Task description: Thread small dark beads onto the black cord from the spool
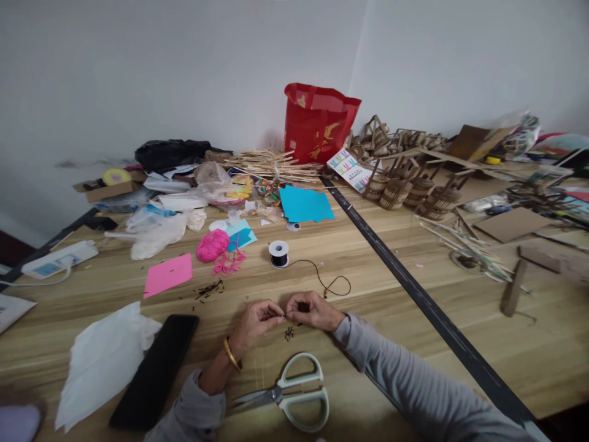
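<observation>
My left hand and my right hand meet at their fingertips just above the table, each closed in a pinch. What they hold is too small to make out. A few small dark beads lie right below the fingers. Beyond my right hand, a black cord runs from a white-rimmed spool into a loop with a small bead-like piece on it. Scissors with pale handles lie nearer to me, blades pointing left. Short dark bits are scattered to the left of my hands.
At left are a black phone-like slab, white paper, a pink sheet and a power strip. Pink yarn and blue sheets lie farther back. A red bag and small woven baskets stand behind.
</observation>
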`<state>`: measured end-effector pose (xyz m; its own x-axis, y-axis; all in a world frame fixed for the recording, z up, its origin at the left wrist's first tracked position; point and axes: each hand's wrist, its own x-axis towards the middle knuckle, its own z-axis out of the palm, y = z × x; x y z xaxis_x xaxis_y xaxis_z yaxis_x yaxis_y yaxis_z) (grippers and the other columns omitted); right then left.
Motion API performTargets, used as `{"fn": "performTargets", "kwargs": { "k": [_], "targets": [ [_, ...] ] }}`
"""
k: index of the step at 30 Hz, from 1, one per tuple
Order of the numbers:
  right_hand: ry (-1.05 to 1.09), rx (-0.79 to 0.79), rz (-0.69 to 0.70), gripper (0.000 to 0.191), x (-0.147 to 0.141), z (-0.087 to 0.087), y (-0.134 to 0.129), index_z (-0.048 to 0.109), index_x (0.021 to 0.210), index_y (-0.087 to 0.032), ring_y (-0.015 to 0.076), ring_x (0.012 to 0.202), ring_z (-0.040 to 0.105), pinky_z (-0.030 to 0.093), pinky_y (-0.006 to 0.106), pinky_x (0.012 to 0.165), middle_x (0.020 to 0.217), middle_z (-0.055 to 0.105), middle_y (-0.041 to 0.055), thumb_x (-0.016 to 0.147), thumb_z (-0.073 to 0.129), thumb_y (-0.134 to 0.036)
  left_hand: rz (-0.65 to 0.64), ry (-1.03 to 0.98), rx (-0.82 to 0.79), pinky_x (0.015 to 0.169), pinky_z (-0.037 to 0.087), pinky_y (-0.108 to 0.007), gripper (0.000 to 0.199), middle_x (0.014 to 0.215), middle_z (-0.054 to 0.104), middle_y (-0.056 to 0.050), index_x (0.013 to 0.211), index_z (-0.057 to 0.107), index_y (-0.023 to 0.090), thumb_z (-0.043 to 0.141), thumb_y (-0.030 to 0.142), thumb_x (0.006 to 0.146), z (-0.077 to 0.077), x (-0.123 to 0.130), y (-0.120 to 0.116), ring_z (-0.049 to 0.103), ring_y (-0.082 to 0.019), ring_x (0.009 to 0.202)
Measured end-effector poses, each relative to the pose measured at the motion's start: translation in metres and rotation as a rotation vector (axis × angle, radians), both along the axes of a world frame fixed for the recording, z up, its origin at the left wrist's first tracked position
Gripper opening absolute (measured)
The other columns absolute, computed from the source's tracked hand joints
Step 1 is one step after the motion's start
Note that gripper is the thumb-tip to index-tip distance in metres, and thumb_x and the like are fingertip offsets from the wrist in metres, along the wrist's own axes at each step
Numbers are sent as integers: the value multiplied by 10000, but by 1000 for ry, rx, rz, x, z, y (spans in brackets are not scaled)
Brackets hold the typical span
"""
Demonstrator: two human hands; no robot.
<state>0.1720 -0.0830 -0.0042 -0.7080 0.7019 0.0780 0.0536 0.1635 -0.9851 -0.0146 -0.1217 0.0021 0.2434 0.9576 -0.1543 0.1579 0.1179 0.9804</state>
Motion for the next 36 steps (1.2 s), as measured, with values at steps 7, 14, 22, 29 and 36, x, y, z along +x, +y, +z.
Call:
{"fn": "performTargets", "kwargs": {
  "k": [7, 14, 22, 29, 36],
  "targets": [
    [11, -32, 4, 303, 0, -1, 0, 586, 743, -100, 76, 547, 424, 343, 190, 524, 613, 498, -10, 769, 606, -401, -1, 21, 14, 597, 422, -234, 145, 633, 643, -21, 683, 641, 118, 699, 232, 613, -2, 0, 0, 555, -127, 599],
    [27, -38, 3, 313, -1, 2, 0, 584, 733, -94, 74, 550, 407, 335, 191, 527, 614, 486, -9, 770, 606, -404, 0, 12, 11, 617, 437, -245, 141, 646, 657, -29, 687, 647, 117, 692, 228, 613, -1, 0, 0, 569, -136, 616],
    [22, -34, 3, 328, 0, -1, 1, 597, 762, -103, 81, 567, 424, 348, 198, 548, 630, 492, -10, 774, 602, -431, -8, 20, 11, 604, 433, -241, 157, 647, 662, -33, 681, 650, 122, 699, 253, 609, 2, 0, 0, 568, -139, 611],
    [26, -32, 11, 316, 0, 1, 1, 601, 763, -102, 84, 572, 432, 352, 198, 546, 632, 503, -5, 776, 605, -417, -6, 13, -4, 633, 438, -248, 121, 652, 656, -29, 678, 645, 119, 690, 205, 606, 3, 1, 0, 571, -140, 627],
    [41, -22, 14, 291, 0, 0, 1, 605, 762, -97, 83, 574, 436, 353, 199, 554, 639, 504, -6, 776, 607, -387, -12, -3, 4, 625, 434, -246, 110, 651, 657, -28, 687, 646, 116, 684, 194, 619, -1, 0, 0, 570, -136, 621]
  ]
}}
